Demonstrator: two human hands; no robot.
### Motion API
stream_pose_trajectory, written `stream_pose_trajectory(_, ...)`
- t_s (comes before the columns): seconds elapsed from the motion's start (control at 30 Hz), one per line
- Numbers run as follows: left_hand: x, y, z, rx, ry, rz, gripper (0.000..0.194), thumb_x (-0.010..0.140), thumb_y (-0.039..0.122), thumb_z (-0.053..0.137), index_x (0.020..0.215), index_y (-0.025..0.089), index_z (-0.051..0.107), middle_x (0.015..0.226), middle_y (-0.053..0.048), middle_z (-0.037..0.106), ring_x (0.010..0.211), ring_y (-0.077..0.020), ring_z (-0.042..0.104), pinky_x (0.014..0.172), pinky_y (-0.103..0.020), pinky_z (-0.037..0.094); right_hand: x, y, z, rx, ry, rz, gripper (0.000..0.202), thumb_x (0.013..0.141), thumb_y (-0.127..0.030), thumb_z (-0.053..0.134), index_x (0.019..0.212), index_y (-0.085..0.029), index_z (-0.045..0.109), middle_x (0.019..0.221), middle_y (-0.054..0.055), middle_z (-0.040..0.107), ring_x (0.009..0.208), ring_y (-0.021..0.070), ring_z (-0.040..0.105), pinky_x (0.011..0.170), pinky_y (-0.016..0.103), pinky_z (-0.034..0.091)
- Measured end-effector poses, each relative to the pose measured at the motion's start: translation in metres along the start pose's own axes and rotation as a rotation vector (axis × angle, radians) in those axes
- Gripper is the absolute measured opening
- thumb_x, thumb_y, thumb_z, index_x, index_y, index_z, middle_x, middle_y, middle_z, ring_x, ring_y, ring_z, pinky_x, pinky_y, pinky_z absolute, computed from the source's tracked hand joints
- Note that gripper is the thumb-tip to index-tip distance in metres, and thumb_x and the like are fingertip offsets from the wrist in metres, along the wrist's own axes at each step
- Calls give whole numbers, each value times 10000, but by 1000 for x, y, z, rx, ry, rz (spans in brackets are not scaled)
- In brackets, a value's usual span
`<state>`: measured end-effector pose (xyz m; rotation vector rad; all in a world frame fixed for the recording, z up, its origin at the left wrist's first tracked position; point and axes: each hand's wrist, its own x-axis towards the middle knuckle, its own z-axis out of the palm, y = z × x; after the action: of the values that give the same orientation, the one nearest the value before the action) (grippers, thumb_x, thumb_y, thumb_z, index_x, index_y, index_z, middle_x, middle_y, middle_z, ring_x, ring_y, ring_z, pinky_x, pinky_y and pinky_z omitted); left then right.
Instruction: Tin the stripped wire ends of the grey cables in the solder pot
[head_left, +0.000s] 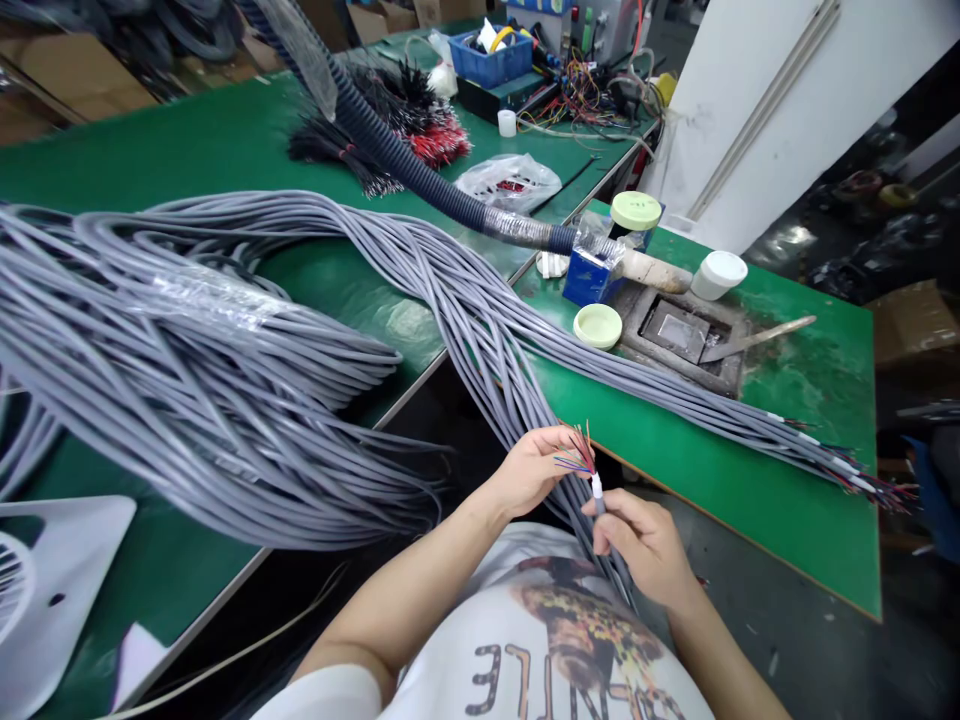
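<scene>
At the far left a white fan (45, 590) sits at the corner of the green table (187, 150), and a thick heap of grey cables (187, 370) spreads across that table and runs down over the gap toward the person's lap. The left hand (529, 468) is curled narrow, its fingertips pinching the fanned coloured wires (576, 450) that stick out of one cable end (red, orange and purple strands show). Just beside it, the right hand (645, 545) is closed around that same cable (598, 492) below its white collar, holding it upright in front of the table edge. Further right, on the second green table (750, 480), lie a pale green lid (598, 325), a blue box (589, 275), a white jar (718, 274) and a grey metal tray (679, 335)
</scene>
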<state>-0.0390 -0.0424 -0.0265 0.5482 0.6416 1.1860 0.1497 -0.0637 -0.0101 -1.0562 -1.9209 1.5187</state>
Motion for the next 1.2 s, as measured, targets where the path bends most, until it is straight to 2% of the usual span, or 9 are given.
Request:
stream_pose_trajectory(0.27, -3, 3, 6, 61, 11, 36, 177, 639, 255, 813, 711, 124, 718, 725, -35, 668, 652, -119, 588, 702, -257, 459, -2, 0, -2, -47, 79, -2, 213, 927, -307, 489, 963, -192, 664, 589, -17, 631, 523, 109, 584, 560, 218, 446)
stream_pose_trajectory(0.43, -6, 0, 7, 184, 43, 166, 230, 637, 287, 824, 804, 160, 729, 779, -30, 683, 723, -141, 604, 749, -274, 468, -5, -1, 0, -122, 145, -28, 224, 924, -311, 491, 982, -198, 676, 583, -14, 632, 503, 113, 576, 553, 224, 445)
stream_pose_trajectory(0.53, -8, 5, 9, 454, 75, 353, 121, 724, 266, 757, 820, 194, 748, 790, -47, 692, 763, -168, 611, 765, -302, 464, -4, -3, 2, -137, 138, -20, 209, 923, -306, 492, 949, -194, 667, 562, -20, 620, 489, 109, 560, 550, 223, 435)
stream_pose_trajectory(0.7, -8, 13, 15, 903, -63, 570, 182, 779, 192, 686, 917, 276, 771, 827, -68, 726, 817, -194, 622, 824, -345, 437, -5, 2, 2, -45, 146, 45, 203, 924, -334, 488, 896, -191, 629, 521, -33, 583, 461, 104, 524, 516, 221, 417)
stream_pose_trajectory(0.77, -4, 10, 18, 812, -40, 511, 203, 759, 205, 714, 948, 262, 764, 836, -66, 727, 830, -197, 628, 830, -347, 449, -7, 4, 0, 23, 185, 72, 212, 925, -361, 487, 941, -190, 612, 514, -44, 556, 443, 98, 496, 489, 216, 401)
stream_pose_trajectory(0.87, 6, 0, 21, 416, -1, 276, 359, 726, 251, 757, 1081, 213, 712, 859, -62, 722, 790, -178, 644, 758, -309, 488, -9, 6, -7, 143, 224, 83, 228, 935, -383, 470, 957, -187, 585, 476, -66, 493, 398, 81, 424, 438, 202, 346)
stream_pose_trajectory(0.97, 17, -8, 23, 90, 39, 85, 280, 736, 286, 754, 988, 170, 717, 779, -43, 712, 673, -128, 635, 633, -235, 483, -11, 5, -13, 245, 202, 76, 237, 938, -393, 463, 941, -185, 576, 449, -78, 458, 372, 71, 373, 415, 194, 310)
stream_pose_trajectory(1.07, 24, -11, 26, 45, 76, 69, 175, 720, 276, 769, 813, 141, 709, 665, -19, 679, 600, -99, 604, 586, -205, 465, -11, 4, -14, 269, 190, 85, 245, 931, -405, 473, 932, -183, 576, 448, -76, 458, 374, 71, 369, 415, 194, 305)
stream_pose_trajectory(1.2, 26, -9, 27, 119, 13, 86, 144, 693, 236, 785, 761, 137, 706, 682, -25, 683, 624, -107, 611, 599, -214, 473, -12, 3, -12, 240, 206, 91, 265, 928, -423, 471, 932, -182, 581, 460, -70, 470, 380, 77, 387, 420, 200, 315)
